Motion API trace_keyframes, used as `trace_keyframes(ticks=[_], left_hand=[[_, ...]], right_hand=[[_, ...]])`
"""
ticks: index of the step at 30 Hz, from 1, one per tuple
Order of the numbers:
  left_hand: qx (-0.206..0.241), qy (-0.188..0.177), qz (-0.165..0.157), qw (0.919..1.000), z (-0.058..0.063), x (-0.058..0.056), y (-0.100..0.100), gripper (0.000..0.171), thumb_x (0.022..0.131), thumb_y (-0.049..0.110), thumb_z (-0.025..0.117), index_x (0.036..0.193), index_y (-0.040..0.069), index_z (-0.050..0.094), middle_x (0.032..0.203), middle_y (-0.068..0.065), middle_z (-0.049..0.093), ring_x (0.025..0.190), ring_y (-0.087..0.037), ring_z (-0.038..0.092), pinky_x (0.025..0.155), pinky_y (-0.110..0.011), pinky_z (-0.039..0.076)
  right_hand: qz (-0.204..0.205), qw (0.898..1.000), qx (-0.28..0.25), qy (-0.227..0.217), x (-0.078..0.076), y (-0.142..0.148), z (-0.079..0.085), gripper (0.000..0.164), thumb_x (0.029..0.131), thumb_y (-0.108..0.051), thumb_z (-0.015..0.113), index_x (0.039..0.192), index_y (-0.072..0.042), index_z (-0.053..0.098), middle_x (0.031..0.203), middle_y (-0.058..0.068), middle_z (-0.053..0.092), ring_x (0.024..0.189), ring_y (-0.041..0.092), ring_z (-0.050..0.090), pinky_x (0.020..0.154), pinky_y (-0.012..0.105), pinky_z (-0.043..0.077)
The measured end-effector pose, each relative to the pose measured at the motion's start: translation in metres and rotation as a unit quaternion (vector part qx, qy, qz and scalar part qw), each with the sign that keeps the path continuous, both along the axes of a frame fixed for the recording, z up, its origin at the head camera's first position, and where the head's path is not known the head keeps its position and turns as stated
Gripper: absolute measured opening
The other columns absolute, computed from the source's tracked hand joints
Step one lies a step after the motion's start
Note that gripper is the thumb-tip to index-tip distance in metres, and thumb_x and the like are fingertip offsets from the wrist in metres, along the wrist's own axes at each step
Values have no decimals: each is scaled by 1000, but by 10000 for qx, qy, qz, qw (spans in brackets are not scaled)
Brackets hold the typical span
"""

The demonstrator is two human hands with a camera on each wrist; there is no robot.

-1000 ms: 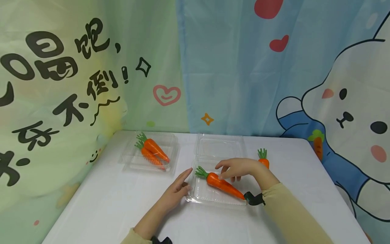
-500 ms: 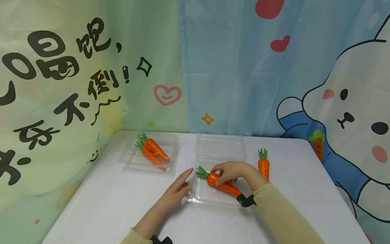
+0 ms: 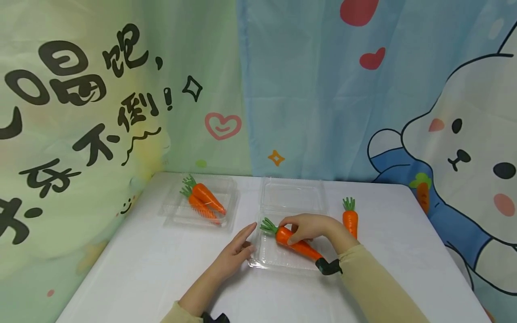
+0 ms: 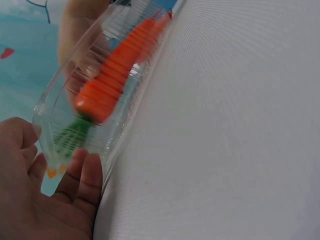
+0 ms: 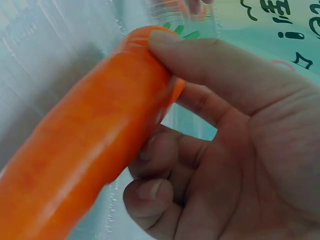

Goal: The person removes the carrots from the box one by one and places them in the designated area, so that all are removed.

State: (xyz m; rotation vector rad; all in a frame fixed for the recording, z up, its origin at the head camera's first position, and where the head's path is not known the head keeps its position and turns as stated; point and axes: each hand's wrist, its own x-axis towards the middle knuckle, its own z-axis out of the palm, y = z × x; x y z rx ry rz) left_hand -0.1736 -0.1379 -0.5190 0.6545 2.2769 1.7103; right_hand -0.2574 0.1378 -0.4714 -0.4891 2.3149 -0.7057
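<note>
An orange carrot [image 3: 298, 247] with green stubs of leaf lies slantwise over the base of an open clear plastic clamshell box [image 3: 268, 259]. My right hand [image 3: 308, 226] pinches it near its thick end, thumb on one side and fingers on the other, as the right wrist view shows with the carrot [image 5: 85, 135] filling the left. My left hand [image 3: 234, 251] is at the box's left wall, fingers extended. In the left wrist view its fingertips [image 4: 90, 172] touch the clear wall, behind which the carrot's green top shows.
Back left stands another clear box [image 3: 230, 197] with two carrots [image 3: 206, 197] in it. A single carrot [image 3: 350, 222] lies right of the open box, partly behind my right forearm. The open box's lid [image 3: 292, 195] lies back toward the curtain [image 3: 307, 89].
My right hand has come down and left onto the carrot and closed its thumb and fingers on it. The left hand has stayed at the box's side.
</note>
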Motion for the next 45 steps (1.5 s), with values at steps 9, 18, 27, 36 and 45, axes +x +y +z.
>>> trace_keyframes(ticks=[9,18,27,36,45], left_hand=[[119,231,-21,9997,-33,-12,-2,62,100,13,56,156,18,30,162,-6,27,99,-23,59,75,-24,55],[-89,258,104,9996,-26,-13,0,62,100,6,53,156,17,30,162,-6,28,100,-28,59,75,-27,55],[-34,160,6,9999,6,-2,2,60,100,5,52,155,16,31,162,-11,27,101,-22,57,77,-28,55],[-24,222,35,9997,3,-2,0,59,100,5,53,155,15,32,163,-11,26,102,-20,58,78,-32,56],[-83,113,35,9999,3,1,0,58,101,7,53,155,14,32,163,-10,25,104,-19,57,80,-28,56]], right_hand=[[-653,9933,-689,655,6,18,13,52,87,-34,73,135,-31,54,113,7,61,75,20,59,65,32,51],[-1749,9682,-1532,926,8,73,39,71,92,-48,65,150,-19,35,119,16,55,75,24,55,69,34,46],[-2656,9541,-911,1037,14,154,30,86,93,-62,54,154,-8,24,114,19,52,83,24,55,75,34,47],[-3080,9471,-451,781,20,200,-9,91,95,-62,50,151,4,22,113,23,52,83,24,55,72,33,49],[-3178,9469,-204,448,17,215,-34,97,93,-66,50,151,6,22,137,37,42,101,30,55,81,34,53]])
